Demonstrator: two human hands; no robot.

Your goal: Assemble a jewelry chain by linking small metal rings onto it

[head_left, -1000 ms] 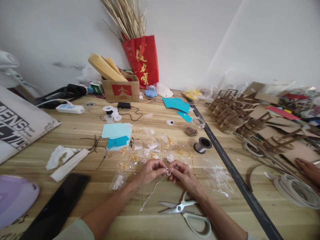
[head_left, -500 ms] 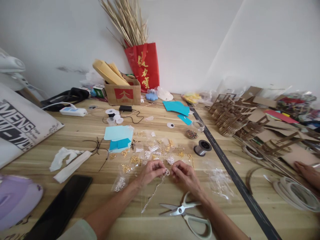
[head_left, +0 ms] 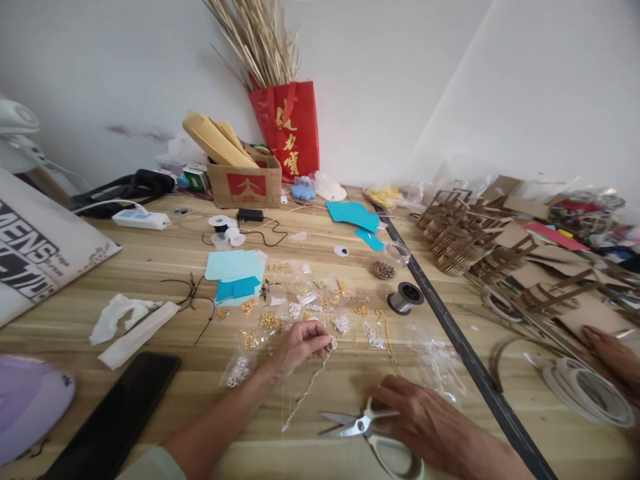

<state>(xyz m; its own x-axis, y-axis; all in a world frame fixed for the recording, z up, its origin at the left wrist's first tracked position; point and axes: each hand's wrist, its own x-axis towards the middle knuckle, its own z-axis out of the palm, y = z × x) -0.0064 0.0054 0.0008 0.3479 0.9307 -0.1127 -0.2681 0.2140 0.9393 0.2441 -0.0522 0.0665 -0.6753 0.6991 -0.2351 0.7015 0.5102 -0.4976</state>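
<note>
Silver chain (head_left: pixel 311 385) pinched, scissors (head_left: pixel 359 427) within reach

The left hand (head_left: pixel 303 345) grasps one chain end, the rest trailing over the desk (head_left: pixel 250 443). The right hand (head_left: pixel 420 413) is at the scissors' handles, grip unclear: apparently a tool-fetching step, calling for care around parted blades.

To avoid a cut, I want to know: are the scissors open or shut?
The scissors are open: their blades spread apart toward the tips, with a gap between.

Head view looks down across the table (head_left: pixel 270 453).
</note>
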